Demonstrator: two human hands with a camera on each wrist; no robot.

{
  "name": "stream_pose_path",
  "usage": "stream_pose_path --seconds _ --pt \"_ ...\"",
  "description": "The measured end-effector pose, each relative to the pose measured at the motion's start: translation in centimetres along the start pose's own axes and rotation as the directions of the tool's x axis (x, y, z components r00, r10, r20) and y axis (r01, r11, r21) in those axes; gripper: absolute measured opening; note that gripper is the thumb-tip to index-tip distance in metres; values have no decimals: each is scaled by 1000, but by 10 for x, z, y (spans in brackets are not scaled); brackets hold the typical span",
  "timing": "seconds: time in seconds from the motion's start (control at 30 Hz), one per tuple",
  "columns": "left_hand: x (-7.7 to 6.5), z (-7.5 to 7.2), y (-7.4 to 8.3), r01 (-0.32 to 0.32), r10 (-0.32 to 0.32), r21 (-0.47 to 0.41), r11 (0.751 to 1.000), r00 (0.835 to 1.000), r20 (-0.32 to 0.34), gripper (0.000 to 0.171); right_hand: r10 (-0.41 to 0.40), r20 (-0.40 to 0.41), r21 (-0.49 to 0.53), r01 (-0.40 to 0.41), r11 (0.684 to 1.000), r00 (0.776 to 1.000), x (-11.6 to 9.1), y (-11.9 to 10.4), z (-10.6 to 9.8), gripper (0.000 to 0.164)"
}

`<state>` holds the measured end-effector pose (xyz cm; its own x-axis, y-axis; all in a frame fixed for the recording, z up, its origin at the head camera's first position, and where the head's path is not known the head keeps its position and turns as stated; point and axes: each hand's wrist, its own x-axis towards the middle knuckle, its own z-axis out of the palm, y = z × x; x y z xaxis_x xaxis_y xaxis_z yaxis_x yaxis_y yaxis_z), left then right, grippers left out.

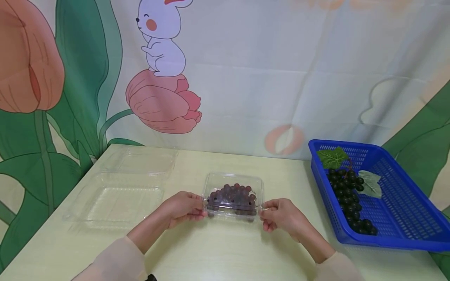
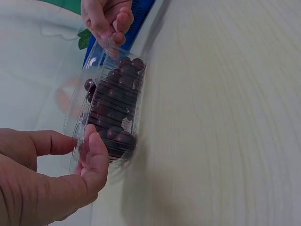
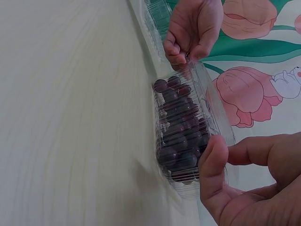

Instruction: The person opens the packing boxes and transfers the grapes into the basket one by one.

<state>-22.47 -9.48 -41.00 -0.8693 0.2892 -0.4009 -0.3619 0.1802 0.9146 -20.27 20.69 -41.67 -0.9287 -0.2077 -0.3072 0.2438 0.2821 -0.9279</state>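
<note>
A clear plastic clamshell box (image 1: 233, 179) with its lid down holds a bunch of dark red grapes (image 1: 232, 195) in the middle of the table. My left hand (image 1: 185, 208) pinches the box's rim at its left front corner between thumb and fingers. At the right front corner my right hand (image 1: 281, 216) pinches the rim the same way. Both wrist views show the grapes (image 2: 115, 101) through the ribbed side of the box (image 3: 181, 176). The fingertips of each hand sit right at the lid's edge.
A second clear plastic box (image 1: 116, 199) lies open on the left, its lid (image 1: 140, 160) folded back toward the wall. On the right stands a blue basket (image 1: 397, 210) with black grapes (image 1: 346, 195) and leaves (image 1: 332, 157). A printed cloth (image 1: 239, 97) hangs behind the table (image 1: 211, 253).
</note>
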Motion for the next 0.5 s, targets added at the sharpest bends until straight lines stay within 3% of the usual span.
stream_pose_path --seconds 0.5 --pt "-10 5 -4 3 -3 -3 1000 1000 16 16 22 18 -17 -21 1000 1000 -12 6 -3 23"
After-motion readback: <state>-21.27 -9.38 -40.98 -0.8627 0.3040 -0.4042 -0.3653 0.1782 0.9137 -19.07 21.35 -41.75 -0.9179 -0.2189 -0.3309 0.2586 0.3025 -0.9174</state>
